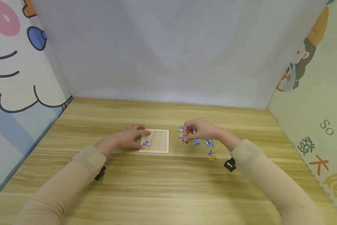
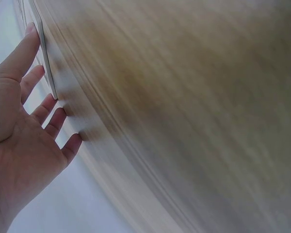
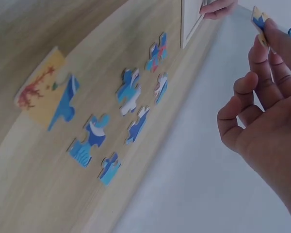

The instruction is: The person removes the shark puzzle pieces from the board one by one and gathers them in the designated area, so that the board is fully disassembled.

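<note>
A light wooden puzzle frame (image 1: pixel 167 142) lies on the table, with one blue-and-yellow puzzle piece (image 1: pixel 146 143) in its near left corner. My left hand (image 1: pixel 130 136) rests at the frame's left side, fingers spread and relaxed, touching its edge (image 2: pixel 49 73). Above the loose pieces, my right hand (image 1: pixel 200 129) pinches a puzzle piece (image 3: pixel 258 20) with blue and yellow on it between thumb and fingers. Several loose puzzle pieces lie to the right of the frame, among them a yellow corner piece with red coral (image 3: pixel 43 87) and a blue-and-white one (image 3: pixel 128 92).
The wood-grain table (image 1: pixel 162 187) meets a pale curtain (image 1: pixel 168 56) at the back. Printed panels stand at the left (image 1: pixel 16 62) and right (image 1: pixel 320 103). Black wrist devices show under the left (image 1: pixel 100 173) and right (image 1: pixel 230 164) forearms.
</note>
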The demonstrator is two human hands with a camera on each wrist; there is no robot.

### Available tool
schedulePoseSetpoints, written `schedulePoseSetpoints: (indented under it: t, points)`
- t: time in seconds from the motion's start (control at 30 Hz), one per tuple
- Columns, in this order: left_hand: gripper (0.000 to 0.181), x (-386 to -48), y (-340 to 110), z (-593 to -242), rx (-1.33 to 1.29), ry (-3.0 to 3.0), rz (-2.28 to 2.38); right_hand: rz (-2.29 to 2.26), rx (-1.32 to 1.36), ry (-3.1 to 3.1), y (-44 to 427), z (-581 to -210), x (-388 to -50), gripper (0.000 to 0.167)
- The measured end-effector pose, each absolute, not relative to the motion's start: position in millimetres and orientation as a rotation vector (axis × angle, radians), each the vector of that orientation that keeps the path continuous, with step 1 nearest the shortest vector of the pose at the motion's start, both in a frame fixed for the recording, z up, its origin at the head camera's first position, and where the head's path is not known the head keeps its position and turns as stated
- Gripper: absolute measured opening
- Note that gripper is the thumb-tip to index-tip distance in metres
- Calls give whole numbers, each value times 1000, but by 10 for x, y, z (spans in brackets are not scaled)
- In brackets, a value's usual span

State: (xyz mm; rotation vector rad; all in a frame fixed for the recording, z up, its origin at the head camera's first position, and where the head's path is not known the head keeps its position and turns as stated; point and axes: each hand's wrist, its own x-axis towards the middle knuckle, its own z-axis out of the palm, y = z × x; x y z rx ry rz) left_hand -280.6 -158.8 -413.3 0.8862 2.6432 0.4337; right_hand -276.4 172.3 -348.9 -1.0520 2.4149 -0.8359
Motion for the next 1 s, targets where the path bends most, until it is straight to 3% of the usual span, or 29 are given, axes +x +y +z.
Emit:
schedulePoseSetpoints:
  t: [1.0]
  points:
    - [70, -2856, -1587, -4167, 872, 2655, 415, -783, -910, 2389, 2266, -4057, -2667, 7]
